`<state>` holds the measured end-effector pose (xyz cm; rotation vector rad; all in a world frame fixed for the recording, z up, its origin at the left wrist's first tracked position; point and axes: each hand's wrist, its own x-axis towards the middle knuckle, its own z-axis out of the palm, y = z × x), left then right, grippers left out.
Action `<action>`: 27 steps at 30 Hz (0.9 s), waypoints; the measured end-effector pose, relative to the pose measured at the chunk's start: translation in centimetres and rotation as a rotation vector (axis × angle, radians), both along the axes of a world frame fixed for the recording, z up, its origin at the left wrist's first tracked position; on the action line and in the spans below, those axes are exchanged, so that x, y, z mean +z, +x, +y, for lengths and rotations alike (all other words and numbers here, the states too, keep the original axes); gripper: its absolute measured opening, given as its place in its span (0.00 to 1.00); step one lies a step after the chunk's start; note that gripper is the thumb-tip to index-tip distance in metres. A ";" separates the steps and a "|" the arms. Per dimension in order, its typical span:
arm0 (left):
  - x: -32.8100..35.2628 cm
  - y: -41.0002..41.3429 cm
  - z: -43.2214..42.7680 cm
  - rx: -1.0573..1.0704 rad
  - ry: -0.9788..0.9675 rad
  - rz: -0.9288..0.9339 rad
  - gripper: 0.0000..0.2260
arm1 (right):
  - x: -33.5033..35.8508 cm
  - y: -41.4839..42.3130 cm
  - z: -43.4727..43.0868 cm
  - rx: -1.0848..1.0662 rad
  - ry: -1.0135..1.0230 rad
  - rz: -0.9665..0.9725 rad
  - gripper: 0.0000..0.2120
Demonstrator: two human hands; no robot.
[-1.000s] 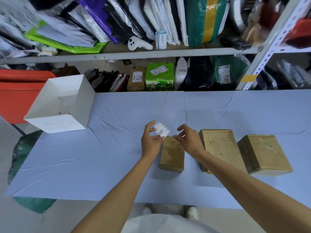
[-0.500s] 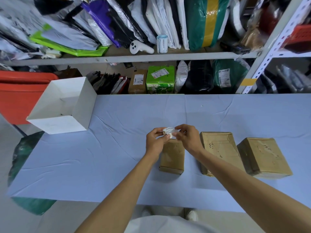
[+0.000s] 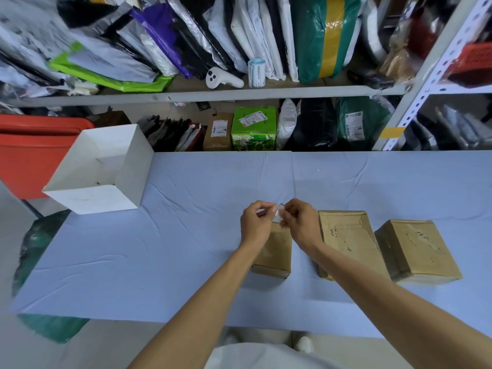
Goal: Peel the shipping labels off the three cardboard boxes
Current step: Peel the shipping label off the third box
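Observation:
Three brown cardboard boxes stand in a row on the light blue table: a small one under my hands, a middle one and a right one. Their tops show bare cardboard and tape. My left hand and my right hand meet just above the far end of the small box. Both pinch a crumpled white label between their fingertips; most of it is hidden by the fingers.
An open white box stands at the table's far left, with a red bin behind it. Shelves of parcels and mailer bags run along the back. A green bag lies on the floor at the left.
The label was held loose in my left hand with the right hand apart. Both hands have come together and squeezed it into a small wad. The view has tilted slightly.

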<state>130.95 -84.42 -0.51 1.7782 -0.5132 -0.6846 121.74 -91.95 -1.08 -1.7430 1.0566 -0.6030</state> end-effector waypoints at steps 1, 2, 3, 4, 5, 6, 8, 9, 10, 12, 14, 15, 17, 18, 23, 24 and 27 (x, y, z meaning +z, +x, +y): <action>0.1 -0.1 -0.1 0.008 -0.009 -0.033 0.02 | 0.0 0.0 0.0 -0.013 0.004 -0.020 0.07; 0.1 -0.1 -0.3 0.015 -0.014 -0.059 0.03 | 0.2 0.1 0.1 -0.022 0.008 -0.037 0.07; 0.0 0.1 -0.4 0.025 -0.008 -0.075 0.04 | 0.3 0.1 0.1 -0.028 0.017 -0.060 0.06; 0.1 0.2 -0.4 0.029 0.003 -0.079 0.05 | 0.4 0.0 0.0 -0.024 0.031 -0.074 0.03; 0.2 0.4 -0.3 0.028 0.011 -0.068 0.04 | 0.6 -0.2 -0.1 -0.011 0.049 -0.092 0.02; 0.1 0.5 -0.2 0.025 0.012 -0.047 0.03 | 0.6 -0.4 -0.2 0.001 0.063 -0.101 0.07; 0.0 0.6 0.1 0.023 0.007 -0.015 0.02 | 0.5 -0.6 -0.6 0.028 0.086 -0.105 0.10; 0.0 0.6 0.2 0.027 0.008 -0.009 0.03 | 0.5 -0.7 -0.7 0.038 0.085 -0.100 0.06; 0.0 0.5 0.3 0.031 0.008 -0.008 0.04 | 0.5 -0.7 -0.8 0.046 0.081 -0.088 0.03; 0.0 0.5 0.3 0.041 0.009 -0.011 0.04 | 0.5 -0.6 -0.7 0.033 0.097 -0.094 0.01; 0.1 0.6 0.3 0.043 0.025 0.001 0.05 | 0.4 -0.6 -0.5 -0.006 0.155 -0.149 0.01; 0.1 0.7 0.4 0.036 0.035 0.015 0.07 | 0.2 -0.6 -0.4 -0.027 0.200 -0.189 0.01; 0.1 0.8 0.5 0.026 0.045 0.019 0.07 | 0.0 -0.5 -0.3 -0.065 0.285 -0.260 0.03; 0.1 0.8 0.6 0.023 0.038 0.012 0.06 | -0.1 -0.4 -0.3 -0.078 0.317 -0.283 0.03; 0.2 0.5 0.5 0.015 0.011 0.055 0.05 | 0.2 -0.3 -0.1 -0.122 0.432 -0.337 0.06; 0.2 0.5 0.5 0.011 0.010 0.061 0.06 | 0.4 -0.4 -0.2 -0.129 0.452 -0.343 0.08; 0.2 0.3 0.5 0.003 0.014 0.061 0.09 | 0.6 -0.7 -0.5 -0.113 0.426 -0.321 0.06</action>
